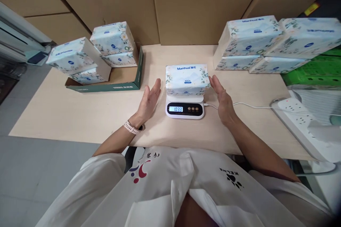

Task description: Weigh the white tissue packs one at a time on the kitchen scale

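A white and blue tissue pack (187, 78) labelled Manhua lies on a small white digital scale (184, 108) in the middle of the table; the lit display reads 1033. My left hand (149, 101) is open, fingers stretched out, a little to the left of the pack and not touching it. My right hand (221, 97) is open too, palm facing the pack's right side, its fingertips close to or just at the pack's edge. A watch band is on my left wrist.
A green cardboard tray (121, 86) at the left holds several tissue packs (112, 38). More tissue packs (252, 35) are stacked at the right back. A white cable (253, 106) runs from the scale towards a power strip (295, 111). Cardboard boxes (199, 7) line the back.
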Action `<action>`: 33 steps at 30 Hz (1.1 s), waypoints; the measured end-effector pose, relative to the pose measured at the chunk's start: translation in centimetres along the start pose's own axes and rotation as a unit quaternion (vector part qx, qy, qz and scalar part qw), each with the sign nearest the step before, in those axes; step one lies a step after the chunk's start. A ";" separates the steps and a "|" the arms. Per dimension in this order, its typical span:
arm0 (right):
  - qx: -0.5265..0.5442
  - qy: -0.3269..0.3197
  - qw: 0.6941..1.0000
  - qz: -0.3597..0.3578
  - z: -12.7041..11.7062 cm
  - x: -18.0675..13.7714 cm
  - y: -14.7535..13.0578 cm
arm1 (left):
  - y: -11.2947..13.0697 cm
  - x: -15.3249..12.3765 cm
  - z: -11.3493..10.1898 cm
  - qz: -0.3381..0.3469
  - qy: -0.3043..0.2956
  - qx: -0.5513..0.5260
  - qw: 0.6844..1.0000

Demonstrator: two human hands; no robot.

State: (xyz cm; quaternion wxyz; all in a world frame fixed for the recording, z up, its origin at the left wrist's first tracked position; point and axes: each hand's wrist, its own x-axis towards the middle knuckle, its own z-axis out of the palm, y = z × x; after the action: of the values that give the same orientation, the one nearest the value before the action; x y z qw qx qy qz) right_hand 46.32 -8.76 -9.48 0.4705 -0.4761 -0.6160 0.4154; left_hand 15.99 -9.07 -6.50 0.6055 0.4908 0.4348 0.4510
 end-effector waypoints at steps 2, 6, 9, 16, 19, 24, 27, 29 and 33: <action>0.008 -0.003 1.000 -0.004 0.1 0.0 0.1 | 0.0 0.0 0.1 -0.002 0.001 -0.004 1.000; 0.017 0.005 1.000 0.001 0.2 0.1 0.2 | -0.1 0.2 0.1 -0.006 0.003 -0.008 1.000; 0.022 0.005 1.000 0.001 0.2 0.1 0.3 | -0.1 0.3 0.0 -0.004 0.004 -0.009 1.000; 0.028 0.012 1.000 0.003 0.3 0.1 0.4 | -0.3 0.2 0.1 -0.007 0.005 -0.010 1.000; 0.034 0.012 0.999 0.000 0.4 0.1 0.3 | -0.3 0.2 0.1 -0.008 0.005 -0.008 1.000; 0.031 0.006 0.999 0.002 0.3 0.0 0.0 | -0.2 0.2 -0.1 -0.004 -0.001 0.004 1.000; 0.033 0.010 0.999 0.020 0.3 0.2 0.0 | -0.3 0.3 -0.1 0.007 0.006 0.012 1.000; 0.032 0.012 0.998 0.043 0.5 0.3 -0.1 | -0.4 0.3 0.0 0.015 0.005 0.017 1.000; 0.027 -0.020 0.998 0.048 1.3 0.3 -0.5 | 0.3 0.9 1.1 0.049 -0.050 0.024 0.997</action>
State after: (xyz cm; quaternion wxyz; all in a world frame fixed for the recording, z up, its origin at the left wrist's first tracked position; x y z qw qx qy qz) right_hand 44.94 -8.67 -9.24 0.4501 -0.4835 -0.5908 0.4632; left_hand 17.18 -8.39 -6.09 0.5920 0.5476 0.3899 0.4445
